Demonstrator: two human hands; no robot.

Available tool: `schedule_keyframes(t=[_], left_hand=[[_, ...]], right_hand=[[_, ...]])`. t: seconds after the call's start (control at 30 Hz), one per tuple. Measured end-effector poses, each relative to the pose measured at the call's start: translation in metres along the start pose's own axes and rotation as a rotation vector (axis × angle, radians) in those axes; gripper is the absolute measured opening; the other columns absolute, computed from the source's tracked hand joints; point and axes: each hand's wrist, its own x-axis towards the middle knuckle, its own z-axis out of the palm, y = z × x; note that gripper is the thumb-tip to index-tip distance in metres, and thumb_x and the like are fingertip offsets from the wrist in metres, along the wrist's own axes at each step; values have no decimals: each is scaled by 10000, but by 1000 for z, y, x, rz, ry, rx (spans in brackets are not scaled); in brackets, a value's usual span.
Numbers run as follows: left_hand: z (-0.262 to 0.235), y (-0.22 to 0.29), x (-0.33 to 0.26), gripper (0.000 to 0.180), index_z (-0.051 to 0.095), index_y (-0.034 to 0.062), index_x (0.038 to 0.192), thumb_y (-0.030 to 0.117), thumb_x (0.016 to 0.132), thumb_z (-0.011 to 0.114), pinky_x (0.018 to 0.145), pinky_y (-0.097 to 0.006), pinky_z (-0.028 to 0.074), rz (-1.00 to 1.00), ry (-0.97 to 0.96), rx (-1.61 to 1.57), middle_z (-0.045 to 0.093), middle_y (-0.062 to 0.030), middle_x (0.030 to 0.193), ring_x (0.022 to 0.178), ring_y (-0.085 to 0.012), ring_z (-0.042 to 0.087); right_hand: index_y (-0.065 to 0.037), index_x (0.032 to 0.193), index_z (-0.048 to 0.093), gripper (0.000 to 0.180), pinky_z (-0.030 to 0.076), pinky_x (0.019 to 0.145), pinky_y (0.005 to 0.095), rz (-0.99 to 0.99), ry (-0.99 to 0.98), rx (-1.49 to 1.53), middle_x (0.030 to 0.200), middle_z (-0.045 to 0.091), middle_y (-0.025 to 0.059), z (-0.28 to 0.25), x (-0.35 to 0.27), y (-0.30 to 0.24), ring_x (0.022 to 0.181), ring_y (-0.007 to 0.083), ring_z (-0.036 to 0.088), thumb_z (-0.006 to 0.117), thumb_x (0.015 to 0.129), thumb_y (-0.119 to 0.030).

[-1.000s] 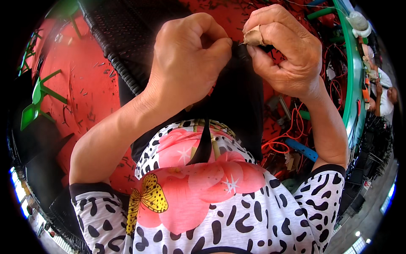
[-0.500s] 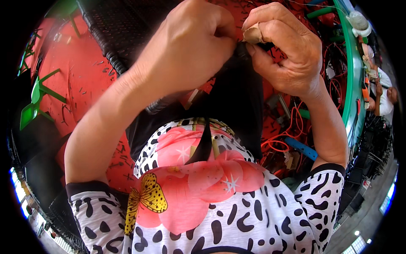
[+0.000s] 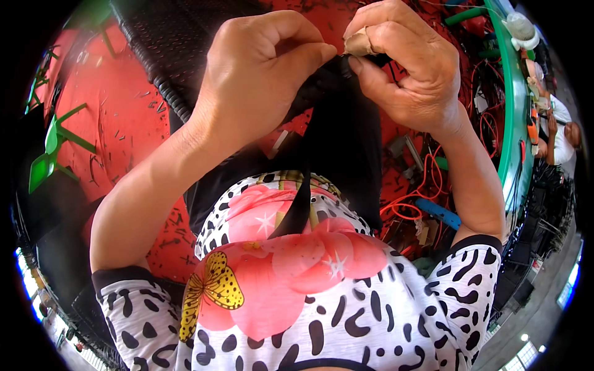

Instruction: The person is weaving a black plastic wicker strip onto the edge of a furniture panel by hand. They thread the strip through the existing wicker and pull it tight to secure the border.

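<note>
Head view: the person's two hands are raised close together at the top, the fingertips almost meeting with a narrow gap between them. The left hand (image 3: 253, 74) has its thumb and forefinger closed in a pinch, pointing toward the other hand; whether something thin sits between those tips, I cannot tell. The right hand (image 3: 414, 77) also has thumb and fingers drawn together, the thumb tip just below a tan wrap (image 3: 357, 44) that covers the end of one finger; a small dark bit shows by these tips, too small to make out. The black woven panel (image 3: 167, 37) lies at the upper left, partly hidden by the left hand, its thick bound edge slanting down toward the left forearm. Below the hands are the person's dark trousers (image 3: 346, 142) and a white shirt (image 3: 322, 309) with black spots, pink flowers and a yellow butterfly. The red floor (image 3: 80, 93) is strewn with dark scraps, and a green stool (image 3: 52, 145) stands on it at the left. To the right, an orange cord (image 3: 402, 207) curls near the right forearm, just beside a blue bar (image 3: 438, 213). Beyond them runs a green-edged worktop (image 3: 510, 111), with a round white thing (image 3: 521, 31) at its far end and another person (image 3: 560, 133) in white on its far side.
</note>
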Motion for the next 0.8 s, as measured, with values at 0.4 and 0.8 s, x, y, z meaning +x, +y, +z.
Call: schedule_keyframes(t=[0.4, 0.8], left_hand=[[0, -2, 2, 98, 651, -21, 863, 65, 836, 615, 594, -182, 447, -107, 5, 89, 622, 2, 720, 650, -37, 538], [-20, 11, 35, 66, 604, -38, 804, 15, 831, 575, 550, -293, 454, 52, -502, 63, 604, -122, 664, 602, -148, 596]], right_hand=[[0, 695, 574, 159, 481, 561, 286, -14, 12, -8, 747, 567, 117, 5, -6, 7, 666, 218, 596, 610, 596, 119], [4, 734, 581, 181, 485, 609, 308, 136, -198, -99, 787, 573, 124, -8, 7, -13, 701, 240, 594, 652, 601, 106]])
